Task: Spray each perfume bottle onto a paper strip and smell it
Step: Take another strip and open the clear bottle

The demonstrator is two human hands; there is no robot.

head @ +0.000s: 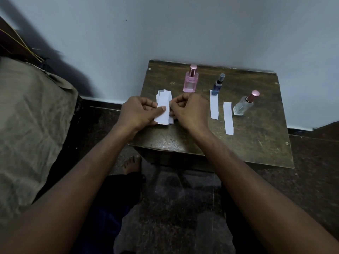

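A small stack of white paper strips is held over the left part of the dark wooden table. My left hand pinches the stack with the thumb on top. My right hand grips its right edge with the fingertips. Behind the hands stands a pink perfume bottle with a pink cap. A slim blue bottle stands to its right, and a clear bottle with a pink cap is further right. Two single strips lie flat in front of the blue and clear bottles.
The table stands against a pale wall. A bed with olive cloth fills the left side. Dark speckled floor lies below, with my foot near the table's front left corner.
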